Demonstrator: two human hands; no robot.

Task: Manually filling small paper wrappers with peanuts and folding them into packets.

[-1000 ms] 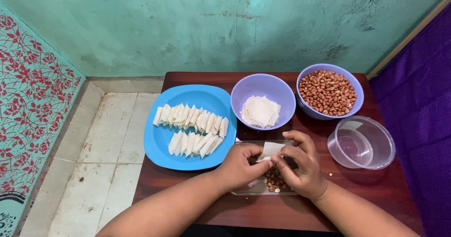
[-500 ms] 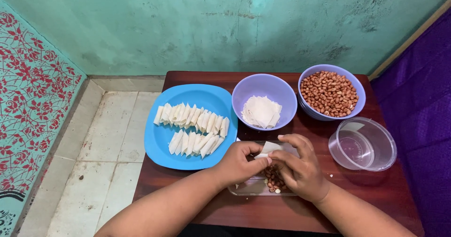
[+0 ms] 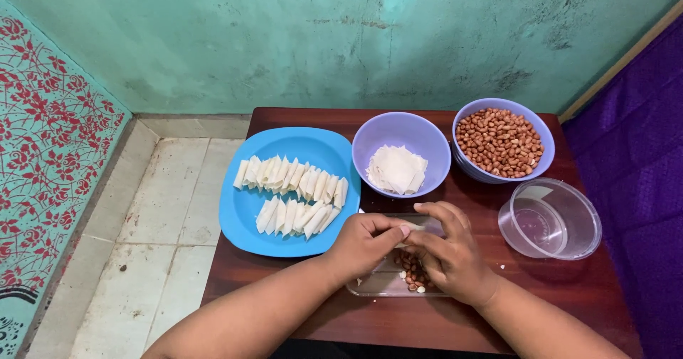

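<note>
- Since a sec ago: both hands slid a bit closer together; the white wrapper piece that stuck up between them is now mostly hidden by fingers.
- Left hand [image 3: 366,244] & right hand [image 3: 449,254] meet over a clear flat tray [image 3: 378,284] at the table's front edge.
- Both hands pinch shut on a small white wrapper [image 3: 416,226]; only a thin strip shows between the fingertips.
- A few peanuts [image 3: 410,268] lie in the tray, just under the right hand.
- Blue plate [image 3: 245,220] sits left of the hands, w/ two rows of folded white rolls [image 3: 293,194] on it.
- Purple bowl [image 3: 402,128] behind the hands holds a stack of flat white wrappers [image 3: 396,168].
- 2nd purple bowl [image 3: 537,163] at back right is full of brown peanuts [image 3: 499,140].
- Clear round tub [image 3: 551,218] sits right of the hands, near but not touching.
- All on a dark brown table [image 3: 562,302]. Green wall behind, purple cloth on the right, no labels to see.
</note>
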